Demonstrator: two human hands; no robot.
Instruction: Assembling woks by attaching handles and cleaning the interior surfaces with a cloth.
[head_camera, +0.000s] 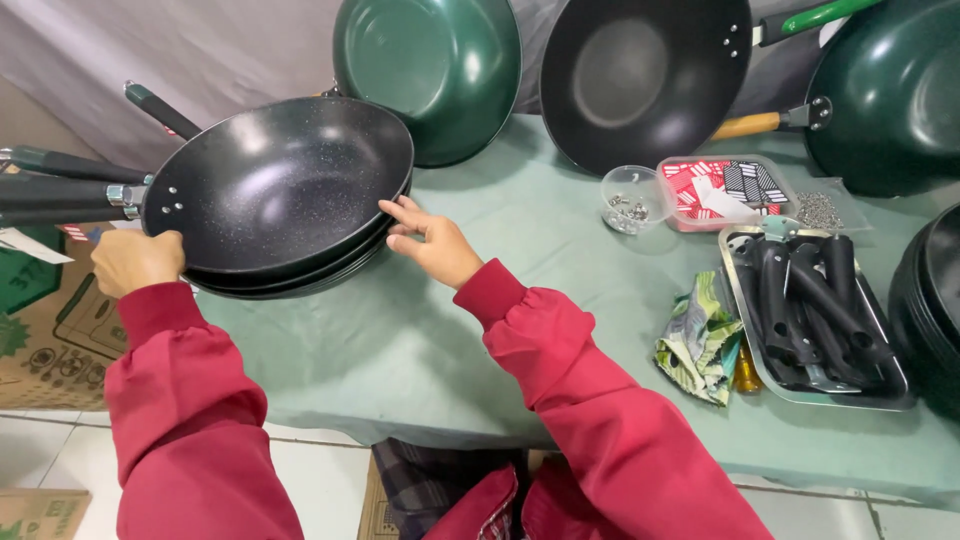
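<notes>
A stack of black speckled woks (280, 185) with dark handles pointing left sits on the left part of a table covered in pale green cloth (540, 260). My left hand (135, 260) grips the stack's rim near the handle rivets. Fingers of my right hand (432, 243) rest against the rim on the opposite side, slightly spread. Both arms wear red sleeves.
A green wok (430, 70), a black wok (640, 75) and another green pan (890, 95) lean at the back. A metal tray of black handles (815, 305), a cup of screws (630, 200), a plastic box (720, 190), a folded cloth (700, 335) lie right. Cardboard boxes (50, 340) stand left.
</notes>
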